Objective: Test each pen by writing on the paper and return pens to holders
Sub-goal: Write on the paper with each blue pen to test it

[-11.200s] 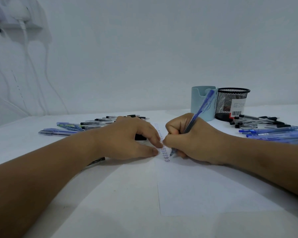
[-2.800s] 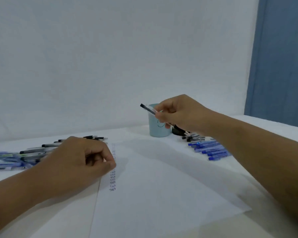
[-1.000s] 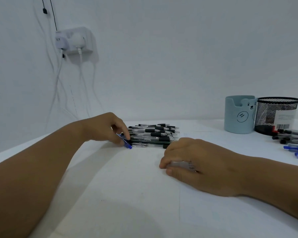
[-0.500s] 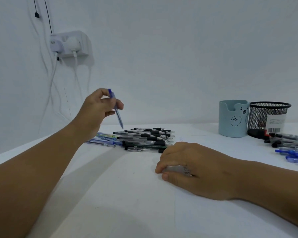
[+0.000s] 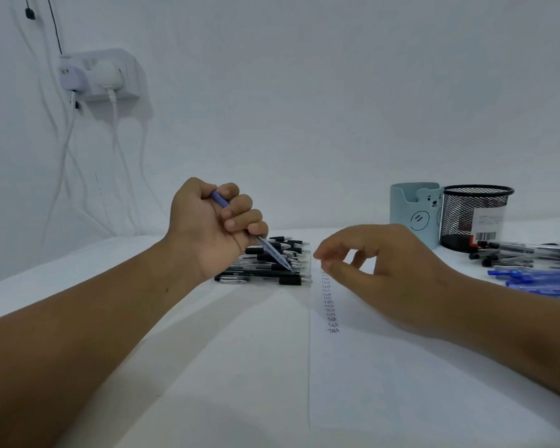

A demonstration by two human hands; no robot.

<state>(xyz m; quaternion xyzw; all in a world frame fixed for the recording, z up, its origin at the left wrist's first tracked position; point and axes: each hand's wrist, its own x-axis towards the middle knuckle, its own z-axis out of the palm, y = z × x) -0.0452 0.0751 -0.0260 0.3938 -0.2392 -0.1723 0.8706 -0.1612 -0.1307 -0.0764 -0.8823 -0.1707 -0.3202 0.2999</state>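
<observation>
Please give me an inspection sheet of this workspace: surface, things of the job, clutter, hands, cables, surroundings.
Surface: white table, a paper sheet lying on it.
Job's things: blue pen in the left hand; column of written test words on the paper; pile of black pens behind it; more pens at right; light blue holder and black mesh holder side by side.
Clutter: nothing seen.
Hands: left hand grips the blue pen, tip pointing down; right hand hovers over the paper, fingers loosely bent, holding nothing.
Cables: white cables hang from a wall socket.
Surroundings: plain white wall.
</observation>
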